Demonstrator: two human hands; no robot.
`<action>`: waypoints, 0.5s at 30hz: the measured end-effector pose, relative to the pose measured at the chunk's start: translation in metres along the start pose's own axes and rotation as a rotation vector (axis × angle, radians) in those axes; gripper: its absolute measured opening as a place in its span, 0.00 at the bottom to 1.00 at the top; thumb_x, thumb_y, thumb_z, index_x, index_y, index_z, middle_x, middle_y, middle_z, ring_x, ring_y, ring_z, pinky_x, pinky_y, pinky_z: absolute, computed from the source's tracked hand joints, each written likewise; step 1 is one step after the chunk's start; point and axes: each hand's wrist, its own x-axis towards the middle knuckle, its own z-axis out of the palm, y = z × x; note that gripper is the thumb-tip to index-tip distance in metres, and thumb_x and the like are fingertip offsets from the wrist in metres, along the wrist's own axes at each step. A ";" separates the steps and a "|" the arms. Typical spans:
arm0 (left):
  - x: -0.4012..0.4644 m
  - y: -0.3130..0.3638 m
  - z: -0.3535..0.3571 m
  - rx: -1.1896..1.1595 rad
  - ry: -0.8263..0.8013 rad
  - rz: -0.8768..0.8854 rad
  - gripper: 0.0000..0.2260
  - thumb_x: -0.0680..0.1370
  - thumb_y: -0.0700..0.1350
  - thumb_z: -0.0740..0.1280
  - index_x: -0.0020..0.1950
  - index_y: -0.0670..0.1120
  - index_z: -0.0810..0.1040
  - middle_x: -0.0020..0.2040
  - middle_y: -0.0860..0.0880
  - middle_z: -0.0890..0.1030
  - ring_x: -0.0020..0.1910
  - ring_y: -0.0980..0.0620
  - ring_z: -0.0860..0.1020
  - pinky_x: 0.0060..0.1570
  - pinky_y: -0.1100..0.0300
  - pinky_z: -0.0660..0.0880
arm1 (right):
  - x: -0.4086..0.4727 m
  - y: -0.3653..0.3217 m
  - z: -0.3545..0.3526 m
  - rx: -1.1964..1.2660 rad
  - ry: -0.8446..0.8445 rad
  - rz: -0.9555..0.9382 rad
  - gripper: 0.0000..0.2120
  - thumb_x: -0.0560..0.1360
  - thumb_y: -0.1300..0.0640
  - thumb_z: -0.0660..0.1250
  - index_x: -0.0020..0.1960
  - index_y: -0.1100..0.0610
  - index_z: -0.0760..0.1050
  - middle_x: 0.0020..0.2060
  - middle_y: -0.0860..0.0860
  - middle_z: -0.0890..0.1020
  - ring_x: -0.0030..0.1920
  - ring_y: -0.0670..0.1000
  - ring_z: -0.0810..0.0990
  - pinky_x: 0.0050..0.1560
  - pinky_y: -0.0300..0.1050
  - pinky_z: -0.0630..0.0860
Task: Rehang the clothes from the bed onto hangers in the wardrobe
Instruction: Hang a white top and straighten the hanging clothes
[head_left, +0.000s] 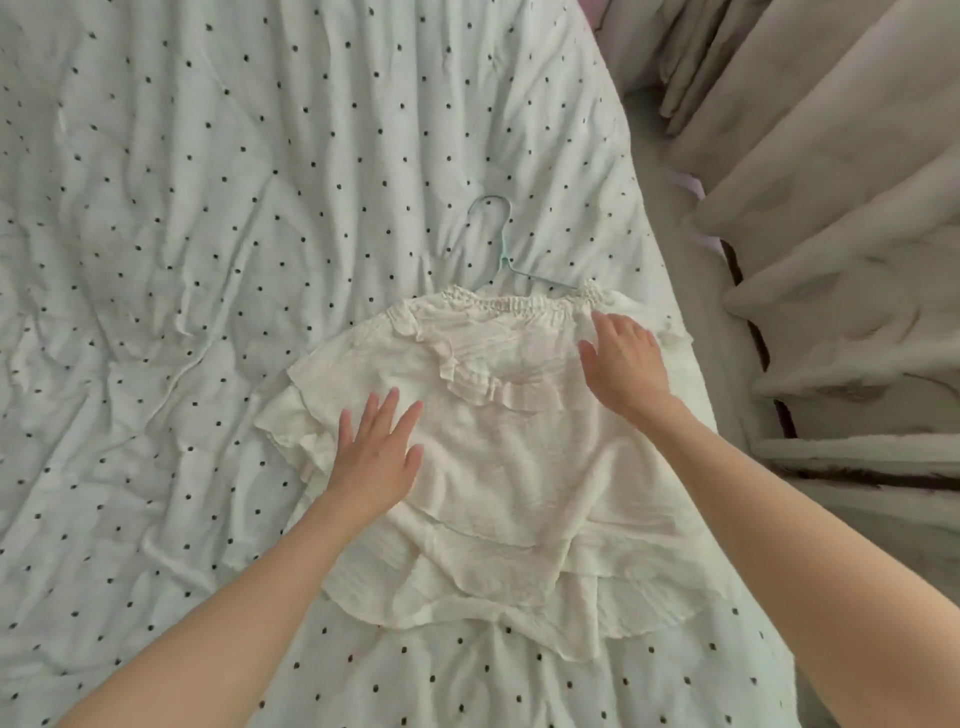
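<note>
Both forearms reached in from the near edge, bare, toward a white top (498, 467) lying flat on the bed (182, 234). It lay right of centre, its ruffled hem near and its gathered neckline far. A ruffle crossed the chest at a slant.

At the top's left side, the left hand (376, 457) lay palm down on the fabric, fingers straight and slightly spread. The right hand (623, 364) rested on the top's far right part, just below the neckline, with fingers straight and close together and the thumb set apart. Neither hand pinched or gripped the cloth.

A pale green wire hanger (498, 244) sat inside the top. Its hook and neck stuck out past the neckline onto the bed, and one shoulder wire ran to the right and into the gathered edge. The other parts of the hanger were hidden under the fabric.

A wrinkled pale sheet with small dark dots covered the bed. Beige curtains (831, 182) hung in folds along the right side, beside the bed's edge. No label, brand or writing could be read on anything.
</note>
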 end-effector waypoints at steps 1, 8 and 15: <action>0.016 -0.001 0.001 0.019 0.017 0.017 0.25 0.82 0.52 0.50 0.76 0.52 0.45 0.77 0.48 0.39 0.75 0.48 0.37 0.71 0.45 0.37 | 0.017 0.001 0.004 0.000 0.002 0.015 0.23 0.80 0.53 0.53 0.72 0.60 0.58 0.67 0.59 0.68 0.69 0.58 0.63 0.70 0.54 0.57; 0.076 -0.013 0.010 -0.029 -0.101 0.040 0.27 0.80 0.57 0.52 0.75 0.58 0.43 0.75 0.53 0.32 0.74 0.48 0.36 0.69 0.38 0.44 | 0.093 0.008 0.017 -0.040 -0.008 0.077 0.16 0.80 0.57 0.51 0.62 0.64 0.67 0.59 0.61 0.73 0.60 0.61 0.69 0.62 0.52 0.62; 0.078 -0.017 0.005 -0.054 -0.186 0.050 0.25 0.80 0.57 0.51 0.75 0.59 0.46 0.75 0.53 0.32 0.75 0.49 0.38 0.70 0.40 0.47 | 0.098 0.010 0.010 0.080 -0.056 0.113 0.13 0.80 0.57 0.55 0.56 0.66 0.68 0.55 0.62 0.74 0.55 0.62 0.72 0.47 0.49 0.64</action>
